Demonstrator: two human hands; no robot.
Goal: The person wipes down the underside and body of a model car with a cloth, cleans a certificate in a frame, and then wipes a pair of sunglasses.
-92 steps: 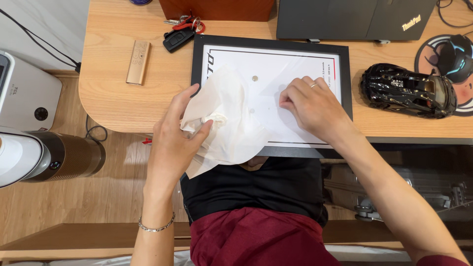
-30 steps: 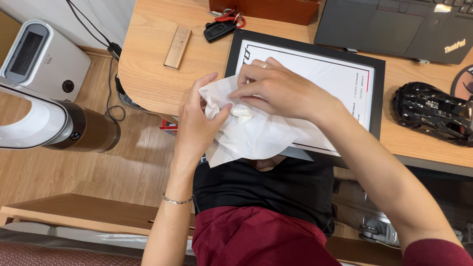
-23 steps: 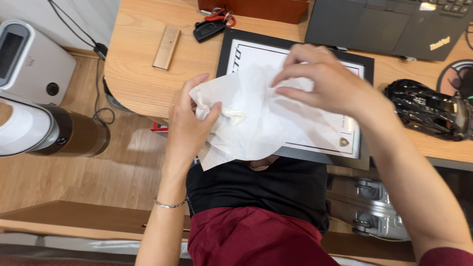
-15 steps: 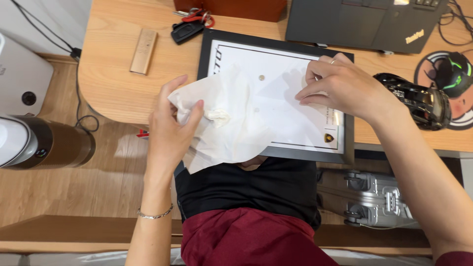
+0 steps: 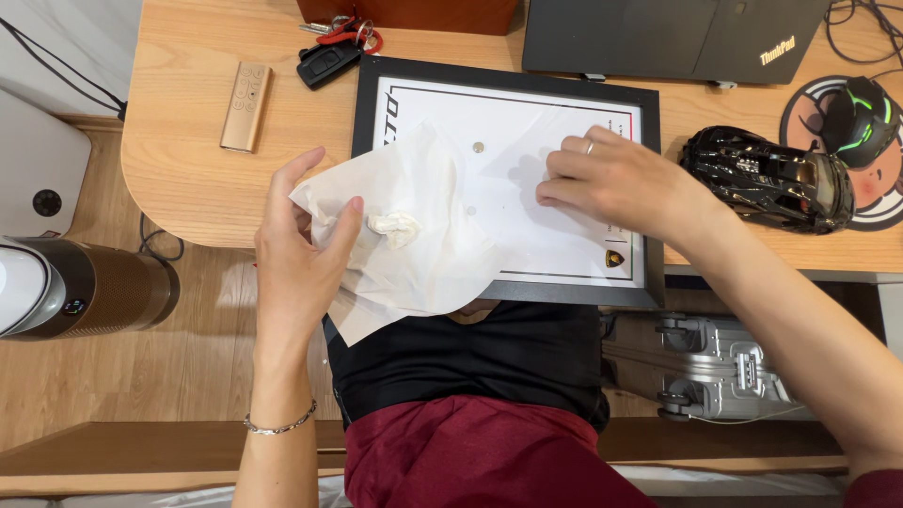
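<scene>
Seen from above, the left hand [image 5: 299,246] grips a crumpled white tissue sheet [image 5: 414,235] draped over the black-framed white print [image 5: 508,94] on the wooden desk [image 5: 188,160], while the right hand [image 5: 611,179] presses curled fingertips onto the print, seemingly picking off specks mid-cleaning.

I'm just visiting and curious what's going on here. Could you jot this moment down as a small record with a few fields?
Left hand: left hand holds a tissue with a small white wad lying on it
Right hand: right hand, fingertips pinched on the white board in the frame
Frame: lies flat on the desk, black rim, two small studs showing
Nearby: model car, remote, keys, laptop, mouse
</scene>
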